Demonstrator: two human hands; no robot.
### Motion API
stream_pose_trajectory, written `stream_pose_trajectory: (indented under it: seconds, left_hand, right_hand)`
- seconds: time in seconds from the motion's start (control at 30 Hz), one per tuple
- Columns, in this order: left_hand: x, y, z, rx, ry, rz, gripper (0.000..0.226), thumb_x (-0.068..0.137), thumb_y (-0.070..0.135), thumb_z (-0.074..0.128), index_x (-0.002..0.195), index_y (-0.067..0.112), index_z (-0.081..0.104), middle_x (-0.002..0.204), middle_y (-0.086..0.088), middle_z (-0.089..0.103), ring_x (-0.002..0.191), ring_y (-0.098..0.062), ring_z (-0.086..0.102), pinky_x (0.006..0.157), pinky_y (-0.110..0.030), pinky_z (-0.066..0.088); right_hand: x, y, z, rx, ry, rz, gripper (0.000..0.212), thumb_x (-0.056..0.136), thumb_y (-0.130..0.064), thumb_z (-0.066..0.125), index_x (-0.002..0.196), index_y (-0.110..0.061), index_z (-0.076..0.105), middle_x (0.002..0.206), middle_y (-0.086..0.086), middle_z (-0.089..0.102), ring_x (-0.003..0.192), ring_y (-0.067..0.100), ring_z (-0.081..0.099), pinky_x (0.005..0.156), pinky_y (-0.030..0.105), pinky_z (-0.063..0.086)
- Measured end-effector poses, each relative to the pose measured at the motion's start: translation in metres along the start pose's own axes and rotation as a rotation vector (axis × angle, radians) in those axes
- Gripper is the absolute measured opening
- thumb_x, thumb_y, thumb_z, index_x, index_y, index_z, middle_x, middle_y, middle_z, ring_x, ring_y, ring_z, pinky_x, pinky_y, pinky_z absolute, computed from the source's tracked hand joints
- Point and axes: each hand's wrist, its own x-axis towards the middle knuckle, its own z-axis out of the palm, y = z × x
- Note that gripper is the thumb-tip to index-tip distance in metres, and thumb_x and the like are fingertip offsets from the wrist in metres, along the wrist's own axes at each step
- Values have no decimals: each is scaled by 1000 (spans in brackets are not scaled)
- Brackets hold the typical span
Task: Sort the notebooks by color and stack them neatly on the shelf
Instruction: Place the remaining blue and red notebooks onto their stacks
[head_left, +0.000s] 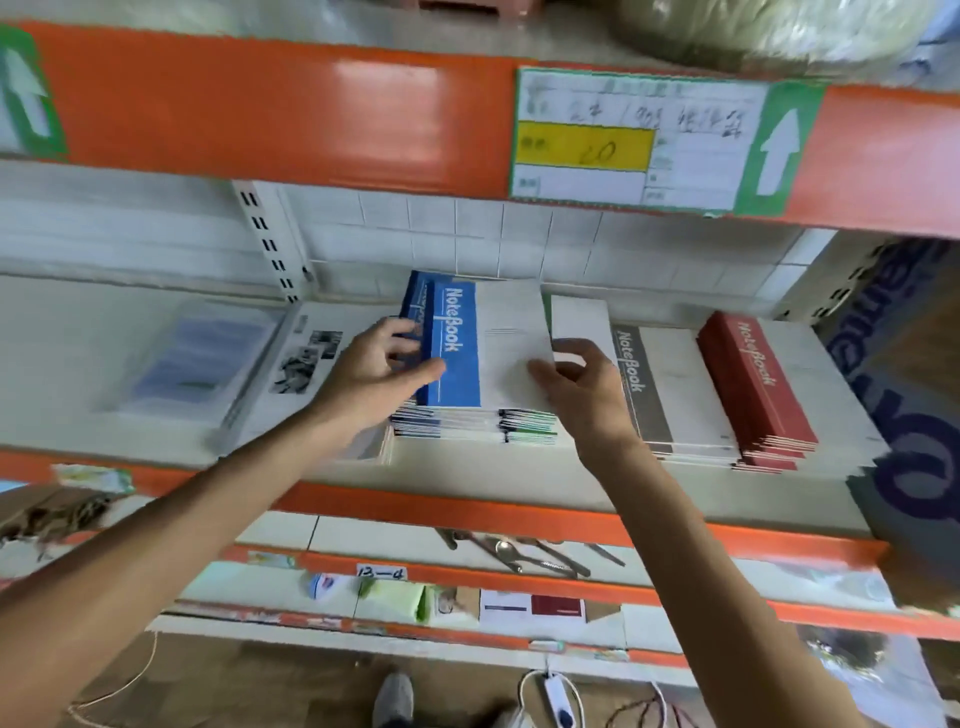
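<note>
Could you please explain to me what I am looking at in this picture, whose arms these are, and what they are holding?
There is no machine here: a camera worn on a person's head looks forward and down at their own bare arms. They reach onto an orange-edged shelf. The left hand and the right hand grip the two sides of a blue-and-white notebook on top of a mixed stack. To the right lie a grey-and-white stack and a red stack. To the left lie some printed sheets.

Both arms reach forward, left hand (382, 366) and right hand (584, 387) fingers curled.
</note>
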Motion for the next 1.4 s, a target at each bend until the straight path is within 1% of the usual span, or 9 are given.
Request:
stream_pose_trajectory:
  seconds: [0.17, 0.27, 0.37, 0.43, 0.57, 0.67, 0.77, 1.07, 1.4]
  left_hand:
    - [18, -27, -32, 425, -203, 101, 102, 54, 68, 80, 138, 21, 44, 136, 5, 55, 123, -11, 52, 104, -29, 40]
    - [28, -38, -34, 587, -250, 132, 103, 65, 51, 83, 148, 16, 33, 148, -4, 43, 131, -19, 45, 108, -31, 35]
    - [35, -45, -29, 544, -188, 256, 76, 72, 28, 83, 138, 14, 47, 134, -5, 58, 115, -16, 57, 95, -23, 44]
    - [39, -50, -28, 531, -142, 301, 64, 74, 20, 81, 131, 14, 54, 126, -4, 63, 106, -15, 62, 90, -24, 49]
    - [46, -56, -32, 537, -120, 292, 67, 73, 21, 81, 133, 14, 52, 129, -4, 62, 110, -16, 61, 96, -31, 50]
    - [47, -54, -35, 560, -143, 277, 75, 71, 23, 84, 136, 12, 49, 132, -5, 59, 114, -20, 59, 96, -28, 47]
    - [48, -56, -34, 600, -159, 251, 80, 69, 25, 84, 139, 11, 47, 133, -6, 59, 116, -21, 58, 93, -26, 45]
    - [49, -54, -33, 617, -161, 207, 84, 70, 28, 85, 142, 10, 46, 141, -9, 53, 126, -22, 53, 104, -29, 42]
    - [41, -50, -30, 647, -161, 210, 97, 64, 26, 89, 145, 10, 39, 139, -10, 54, 120, -26, 56, 99, -33, 46]
  right_hand:
    - [22, -14, 38, -254, 44, -20, 31, 85, -22, 76, 112, -16, 63, 99, 8, 73, 94, 31, 70, 90, 48, 56]
    - [17, -15, 43, -487, 57, -74, 38, 87, -23, 75, 121, -9, 65, 111, 11, 71, 100, 29, 66, 88, 26, 50]
    - [6, -14, 44, -607, 3, -98, 47, 85, -24, 78, 128, -11, 64, 107, 10, 68, 71, 13, 59, 57, -1, 36]
    - [2, -10, 47, -676, -35, -122, 55, 82, -24, 82, 132, -11, 62, 108, 8, 65, 69, 10, 56, 55, -5, 33]
    - [-1, -8, 53, -773, -55, -130, 58, 82, -20, 81, 134, -11, 57, 110, 6, 61, 68, 8, 57, 50, 1, 39]
    - [-2, -7, 56, -904, -33, -185, 56, 83, -23, 79, 134, -11, 59, 121, 12, 64, 102, 27, 61, 79, 21, 51]
    - [-4, -6, 56, -951, -12, -212, 54, 81, -28, 79, 130, -12, 63, 115, 11, 67, 109, 31, 59, 89, 34, 52]
    - [-9, -15, 50, -1088, -75, -243, 61, 80, -40, 82, 131, -16, 60, 123, 10, 66, 110, 29, 60, 91, 35, 50]
    - [-7, -18, 51, -1188, -76, -288, 62, 78, -39, 84, 131, -17, 59, 123, 8, 66, 113, 28, 60, 91, 35, 49]
